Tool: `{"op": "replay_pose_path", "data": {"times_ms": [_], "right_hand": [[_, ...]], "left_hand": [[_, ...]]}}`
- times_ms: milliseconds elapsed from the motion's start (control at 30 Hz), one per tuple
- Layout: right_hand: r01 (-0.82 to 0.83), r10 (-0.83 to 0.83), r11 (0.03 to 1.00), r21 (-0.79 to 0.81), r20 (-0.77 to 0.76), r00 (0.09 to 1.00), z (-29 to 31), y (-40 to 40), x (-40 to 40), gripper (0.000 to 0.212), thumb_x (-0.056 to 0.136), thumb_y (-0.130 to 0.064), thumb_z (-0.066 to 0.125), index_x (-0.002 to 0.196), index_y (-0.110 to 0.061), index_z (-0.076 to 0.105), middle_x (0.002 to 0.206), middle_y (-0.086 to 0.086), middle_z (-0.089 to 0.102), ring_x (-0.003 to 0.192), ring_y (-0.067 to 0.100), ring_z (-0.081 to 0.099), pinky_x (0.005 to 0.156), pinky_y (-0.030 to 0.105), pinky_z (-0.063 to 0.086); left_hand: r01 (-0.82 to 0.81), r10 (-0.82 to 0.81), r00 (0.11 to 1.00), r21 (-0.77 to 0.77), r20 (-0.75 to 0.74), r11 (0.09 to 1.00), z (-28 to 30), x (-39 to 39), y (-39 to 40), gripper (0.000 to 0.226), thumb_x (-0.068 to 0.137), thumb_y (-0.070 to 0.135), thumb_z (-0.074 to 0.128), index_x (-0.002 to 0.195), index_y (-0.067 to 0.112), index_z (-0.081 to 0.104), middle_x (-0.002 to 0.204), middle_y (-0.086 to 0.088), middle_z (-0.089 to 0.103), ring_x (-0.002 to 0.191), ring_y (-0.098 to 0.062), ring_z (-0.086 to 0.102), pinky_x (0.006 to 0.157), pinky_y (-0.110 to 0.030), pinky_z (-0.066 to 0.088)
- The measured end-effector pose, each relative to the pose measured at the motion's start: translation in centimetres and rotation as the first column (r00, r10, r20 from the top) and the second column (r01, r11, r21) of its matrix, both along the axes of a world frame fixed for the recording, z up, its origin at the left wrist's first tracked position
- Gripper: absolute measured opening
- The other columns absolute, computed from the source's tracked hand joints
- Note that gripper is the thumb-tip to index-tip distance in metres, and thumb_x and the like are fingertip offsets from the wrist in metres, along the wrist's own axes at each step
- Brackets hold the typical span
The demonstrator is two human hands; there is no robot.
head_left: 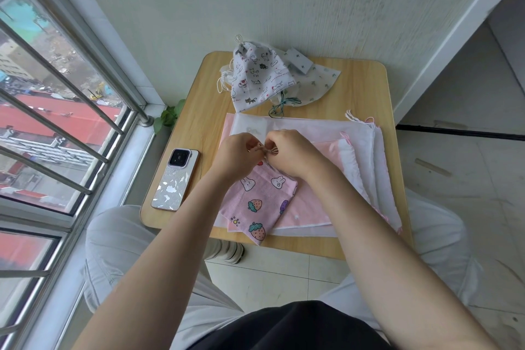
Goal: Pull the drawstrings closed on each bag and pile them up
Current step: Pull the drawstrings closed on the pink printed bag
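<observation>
Fingers of the left hand (238, 150) and of the right hand (287, 150) meet at the gathered mouth of the pink bag (255, 199), each set curled and pinching the puckered fabric or its cord; the cord itself is too small to tell apart from the cloth. The two pinches sit almost touching, which suggests that the mouth is already drawn nearly shut and that the hands are finishing the closure rather than starting it.

The pink bag, printed with rabbits and strawberries, lies flat with its body trailing toward the person, so the weight of the cloth rests on the stack beneath and only the mouth is lifted. That stack of flat bags (341, 133), white and pale pink, covers the near and right part of the desk (363, 85); their mouths, with pink and white cords at the right edge, look still open, so they appear to await the same step.

At the far edge of the desk a cat-print bag (255, 74) stands gathered at its top, lying partly over a pale leaf-print bag (318, 82) with a green cord (281, 106); this seems to be the pile of finished bags, kept apart from the unworked stack.

Both forearms reach forward from the lap and converge, wrists bent slightly inward, knuckles up. A phone (176, 179) lies face down at the left edge of the desk, well apart from the bags.
</observation>
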State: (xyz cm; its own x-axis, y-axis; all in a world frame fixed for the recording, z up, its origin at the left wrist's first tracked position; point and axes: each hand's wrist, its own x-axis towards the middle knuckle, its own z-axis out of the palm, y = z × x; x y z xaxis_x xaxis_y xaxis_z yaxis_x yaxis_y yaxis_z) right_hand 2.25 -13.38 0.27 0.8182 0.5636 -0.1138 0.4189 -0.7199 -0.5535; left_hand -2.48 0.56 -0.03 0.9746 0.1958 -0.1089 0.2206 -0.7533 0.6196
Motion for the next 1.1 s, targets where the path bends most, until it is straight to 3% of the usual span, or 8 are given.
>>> {"op": "replay_pose_path", "data": {"times_ms": [167, 267, 367, 500, 633, 867, 1000, 1100], "right_hand": [[0.053, -0.046, 0.997, 0.059, -0.102, 0.994, -0.3, -0.1, 0.5, 0.014, 0.085, -0.02, 0.062, 0.092, -0.007, 0.065, 0.091, 0.009, 0.065, 0.084, 0.026, 0.06, 0.072, 0.036, 0.049], [0.11, -0.067, 0.984, 0.137, -0.284, 0.956, -0.4, -0.4, 1.0, 0.017, 0.087, -0.017, 0.06, 0.087, 0.0, 0.064, 0.077, 0.007, 0.062, 0.07, 0.021, 0.054, 0.067, 0.032, 0.045], [0.291, -0.107, 0.92, 0.263, -0.546, 0.831, -0.3, -0.5, 1.0, 0.015, 0.09, -0.012, 0.058, 0.076, -0.008, 0.062, 0.064, 0.001, 0.053, 0.057, 0.012, 0.046, 0.055, 0.025, 0.037], [0.543, -0.084, 0.769, 0.338, -0.789, 0.609, -1.0, -0.5, 1.0, 0.019, 0.092, -0.007, 0.057, 0.073, -0.01, 0.055, 0.06, 0.002, 0.045, 0.049, 0.012, 0.038, 0.045, 0.023, 0.026], [0.575, -0.077, 0.748, 0.331, -0.817, 0.571, -1.3, -0.6, 1.0, 0.02, 0.092, -0.007, 0.057, 0.072, -0.01, 0.055, 0.061, 0.003, 0.045, 0.05, 0.013, 0.039, 0.044, 0.022, 0.028], [0.582, -0.053, 0.735, 0.348, -0.826, 0.561, -1.6, -0.7, 0.9, 0.017, 0.095, -0.003, 0.057, 0.079, -0.008, 0.061, 0.066, 0.005, 0.051, 0.053, 0.011, 0.046, 0.047, 0.019, 0.034], [0.607, -0.027, 0.704, 0.368, -0.841, 0.54, -1.3, -1.0, 0.8, 0.02, 0.092, 0.01, 0.052, 0.085, -0.006, 0.062, 0.068, 0.009, 0.058, 0.056, 0.013, 0.051, 0.054, 0.022, 0.04], [0.597, -0.022, 0.703, 0.388, -0.826, 0.563, -1.3, -1.0, 0.5, 0.02, 0.091, 0.01, 0.053, 0.087, -0.004, 0.066, 0.07, 0.01, 0.061, 0.059, 0.015, 0.056, 0.059, 0.023, 0.046]], "left_hand": [[0.029, -0.03, 0.999, 0.006, 0.035, 1.0, -0.1, -0.2, -0.1, 0.008, 0.09, 0.014, 0.063, 0.096, 0.009, 0.064, 0.07, 0.014, 0.059, 0.058, 0.013, 0.055, 0.055, -0.004, 0.037], [0.054, -0.056, 0.997, 0.036, 0.061, 0.998, -0.4, -0.3, -0.1, 0.01, 0.089, 0.014, 0.063, 0.098, 0.011, 0.066, 0.086, 0.004, 0.067, 0.074, -0.007, 0.059, 0.062, -0.01, 0.041], [-0.014, 0.012, 0.989, 0.012, 0.15, 1.0, -1.0, -0.4, -0.1, 0.013, 0.086, 0.017, 0.07, 0.093, 0.011, 0.062, 0.079, 0.003, 0.062, 0.072, -0.015, 0.057, 0.066, -0.027, 0.046], [-0.103, 0.108, 0.97, -0.033, 0.219, 0.994, -1.6, -0.7, -0.6, 0.014, 0.083, 0.017, 0.073, 0.083, 0.014, 0.059, 0.067, 0.011, 0.053, 0.062, -0.006, 0.049, 0.059, -0.024, 0.04], [-0.065, 0.075, 0.976, -0.054, 0.205, 0.996, -1.8, -0.9, -1.0, 0.005, 0.082, 0.023, 0.069, 0.086, 0.026, 0.067, 0.075, 0.014, 0.064, 0.07, 0.0, 0.06, 0.064, -0.022, 0.046], [-0.116, 0.12, 0.968, -0.032, 0.219, 0.993, -1.7, -0.6, -1.0, 0.007, 0.084, 0.022, 0.072, 0.083, 0.016, 0.076, 0.079, 0.007, 0.071, 0.066, -0.005, 0.057, 0.061, -0.02, 0.044], [-0.141, 0.14, 0.977, -0.01, 0.159, 0.99, -1.6, -0.2, -1.1, 0.01, 0.082, 0.024, 0.068, 0.076, 0.016, 0.065, 0.067, 0.012, 0.059, 0.065, -0.009, 0.053, 0.059, -0.027, 0.044], [-0.076, 0.075, 0.997, 0.057, 0.018, 0.995, -1.6, 0.2, -1.2, 0.022, 0.088, 0.034, 0.055, 0.073, 0.018, 0.052, 0.07, 0.008, 0.051, 0.07, -0.017, 0.049, 0.06, -0.032, 0.041]]}}
